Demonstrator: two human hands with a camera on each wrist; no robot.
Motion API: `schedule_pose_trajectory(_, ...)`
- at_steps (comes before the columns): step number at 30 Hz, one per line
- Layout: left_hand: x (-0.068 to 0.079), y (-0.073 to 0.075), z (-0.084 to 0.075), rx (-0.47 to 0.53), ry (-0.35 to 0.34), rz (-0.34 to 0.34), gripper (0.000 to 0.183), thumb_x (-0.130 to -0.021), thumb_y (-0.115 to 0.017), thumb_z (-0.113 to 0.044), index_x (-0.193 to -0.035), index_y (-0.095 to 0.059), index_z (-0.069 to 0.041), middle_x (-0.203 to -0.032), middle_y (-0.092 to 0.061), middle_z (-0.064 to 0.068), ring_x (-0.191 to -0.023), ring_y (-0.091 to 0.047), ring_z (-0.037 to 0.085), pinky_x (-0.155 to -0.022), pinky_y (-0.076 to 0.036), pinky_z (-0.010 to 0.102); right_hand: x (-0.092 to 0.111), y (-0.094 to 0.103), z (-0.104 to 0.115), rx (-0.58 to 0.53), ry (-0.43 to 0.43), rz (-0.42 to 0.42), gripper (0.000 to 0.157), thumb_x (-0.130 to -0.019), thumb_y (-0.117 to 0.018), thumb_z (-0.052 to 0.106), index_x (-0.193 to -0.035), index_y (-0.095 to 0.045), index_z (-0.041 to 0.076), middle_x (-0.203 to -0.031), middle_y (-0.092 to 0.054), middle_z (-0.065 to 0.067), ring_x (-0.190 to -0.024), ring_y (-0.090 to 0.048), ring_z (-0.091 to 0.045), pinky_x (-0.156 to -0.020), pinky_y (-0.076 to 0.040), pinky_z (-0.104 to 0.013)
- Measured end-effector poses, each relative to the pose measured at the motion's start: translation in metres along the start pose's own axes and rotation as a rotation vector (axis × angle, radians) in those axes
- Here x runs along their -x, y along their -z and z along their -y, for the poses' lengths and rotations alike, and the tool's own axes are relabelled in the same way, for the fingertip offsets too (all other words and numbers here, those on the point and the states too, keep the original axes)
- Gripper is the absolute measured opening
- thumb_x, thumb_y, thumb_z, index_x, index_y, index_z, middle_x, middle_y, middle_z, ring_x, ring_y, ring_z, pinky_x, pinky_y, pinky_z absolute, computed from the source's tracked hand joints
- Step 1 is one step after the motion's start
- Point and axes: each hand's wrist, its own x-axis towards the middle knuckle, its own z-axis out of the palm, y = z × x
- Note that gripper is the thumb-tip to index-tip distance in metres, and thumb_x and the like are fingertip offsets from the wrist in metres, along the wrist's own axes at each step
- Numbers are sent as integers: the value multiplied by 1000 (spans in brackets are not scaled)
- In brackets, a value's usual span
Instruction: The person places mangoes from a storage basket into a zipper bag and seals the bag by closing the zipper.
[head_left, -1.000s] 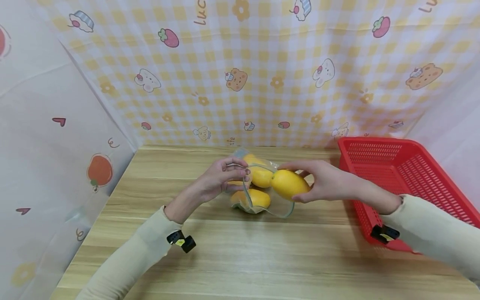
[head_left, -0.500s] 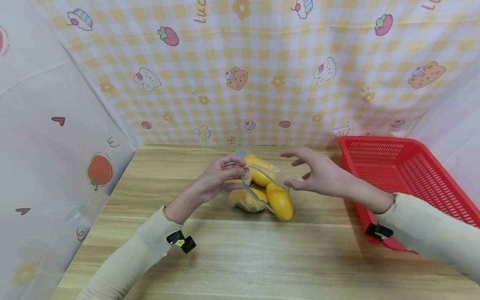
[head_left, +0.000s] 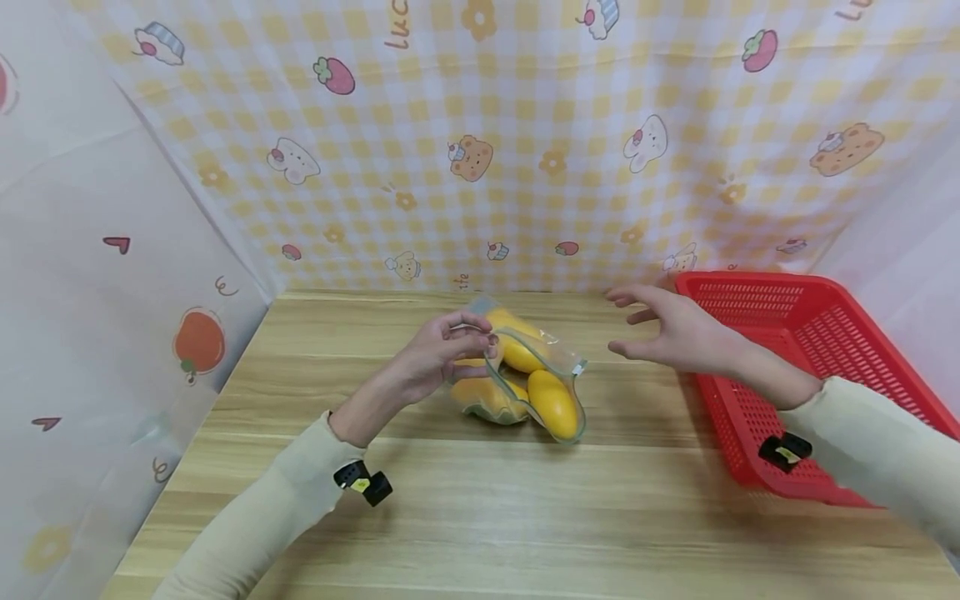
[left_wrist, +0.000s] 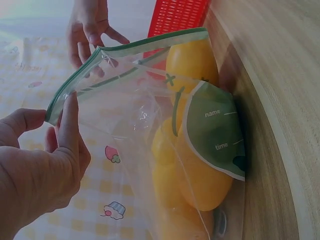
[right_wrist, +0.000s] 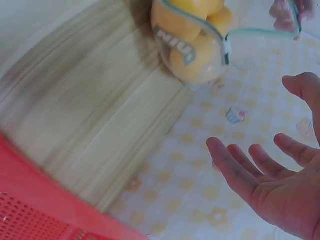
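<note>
My left hand (head_left: 448, 354) pinches the green zip edge of a clear zip bag (left_wrist: 135, 105) between thumb and fingers, holding its mouth apart. Several yellow mangoes lie in the bag, which rests on the wooden table. One mango (head_left: 553, 404) sits right at the bag's mouth on the right side. A green label with "name" and "time" (left_wrist: 215, 130) shows on the bag in the left wrist view. My right hand (head_left: 667, 329) is in the air between the bag and the red basket, fingers spread and holding nothing; the right wrist view shows its palm (right_wrist: 280, 195) bare.
A red plastic basket (head_left: 693, 312) with perforated sides stands on the right of the wooden table (head_left: 480, 517), under my right forearm. Behind the table hangs a checked cloth (head_left: 525, 167) with cartoon prints, and a white printed sheet (head_left: 112, 317) covers the left side.
My right hand has let go of a mango, which now lies inside the bag at its mouth. That hand has drawn back to the right, toward the basket. My left hand has stayed put.
</note>
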Motion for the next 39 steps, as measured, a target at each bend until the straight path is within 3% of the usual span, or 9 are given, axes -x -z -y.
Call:
schedule_pose_trajectory(10, 0, 0, 1, 1, 8, -7, 12, -100, -60, 4, -111, -57, -1, -114, -59, 17, -93, -67, 23, -85, -59, 42, 0, 8, -15, -15, -39, 4, 60, -92, -79, 30, -141, -52, 7, -135, -56, -21, -115, -62, -43, -91, -55, -56)
schedule_pose_trajectory(15, 0, 0, 1, 10, 4, 0, 14, -99, -59, 4, -112, -56, 0, -112, -60, 16, -93, -68, 23, -84, -60, 40, 0, 6, -23, -24, -70, 11, 54, -94, -77, 27, -137, -54, 3, -125, -62, -21, -106, -67, -38, -85, -59, -50)
schedule_pose_trajectory(21, 0, -1, 1, 26, 1, 12, 16, -99, -59, 5, -114, -55, 1, -111, -60, 15, -92, -68, 22, -83, -60, 40, -1, -4, -28, -23, -70, 21, 39, -94, -77, 22, -122, -63, -1, -102, -71, -8, -85, -72, -22, -72, -61, -35)
schedule_pose_trajectory(29, 0, -2, 0, 28, -1, 14, 15, -100, -58, 6, -113, -55, 0, -110, -61, 15, -91, -68, 22, -83, -60, 39, -1, -21, -34, -37, -29, 57, 24, -94, -76, 20, -108, -68, 1, -90, -70, 0, -79, -69, -17, -75, -59, -32)
schedule_pose_trajectory(34, -1, -1, 0, 22, -1, 16, 15, -100, -58, 5, -113, -55, 0, -110, -61, 15, -91, -68, 22, -83, -60, 40, 1, -31, -36, -120, -44, 113, 17, -96, -73, 18, -105, -69, 3, -87, -69, -2, -74, -67, -18, -66, -60, -32)
schedule_pose_trajectory(39, -2, -1, 0, 21, -5, 24, 14, -100, -58, 5, -112, -57, -2, -109, -62, 15, -91, -68, 22, -82, -61, 40, 2, -41, -36, -258, -76, 173, 15, -99, -69, 15, -106, -70, 1, -87, -68, -5, -76, -68, -22, -66, -62, -40)
